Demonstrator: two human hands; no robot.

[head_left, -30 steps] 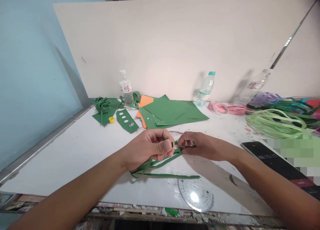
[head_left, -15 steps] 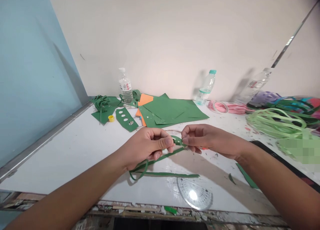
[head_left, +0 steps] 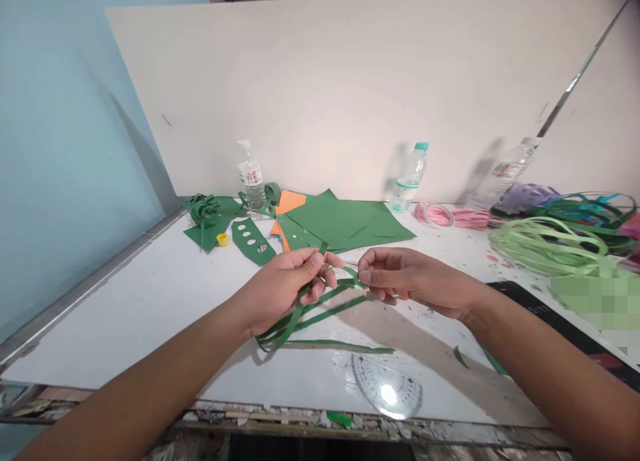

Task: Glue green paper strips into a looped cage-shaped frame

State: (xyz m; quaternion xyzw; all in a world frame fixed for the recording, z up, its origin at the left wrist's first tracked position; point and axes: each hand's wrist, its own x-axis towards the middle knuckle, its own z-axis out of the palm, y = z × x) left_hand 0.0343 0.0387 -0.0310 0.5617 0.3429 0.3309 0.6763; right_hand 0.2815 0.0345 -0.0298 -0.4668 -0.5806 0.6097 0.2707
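Between thumb and fingers, my left hand [head_left: 287, 284] pinches a narrow green paper strip [head_left: 323, 247], whose end pokes up above the fingertips. The rest of that strip curls down below the wrist. My right hand [head_left: 413, 277], a short way to the right, is closed on the curved end of a green paper strip [head_left: 351, 274]. Whether both hands hold one strip or two, I cannot tell. Under my hands more green strips [head_left: 327, 313] lie folded on the white table. A clear protractor [head_left: 380, 387] lies flat near the front edge.
Green paper sheets [head_left: 350, 221] are stacked behind my hands. A yellow ring [head_left: 223, 239] and a cut green piece with holes [head_left: 250, 239] sit left. Along the wall stand bottles [head_left: 251, 181]. Pink strips [head_left: 470, 217], light green strips [head_left: 540, 241] and a black device [head_left: 530, 307] lie right.
My hands have moved slightly apart. The left hand has turned upward, and a strip end now sticks up from its pinch. The right hand has shifted a little left, still pinching.
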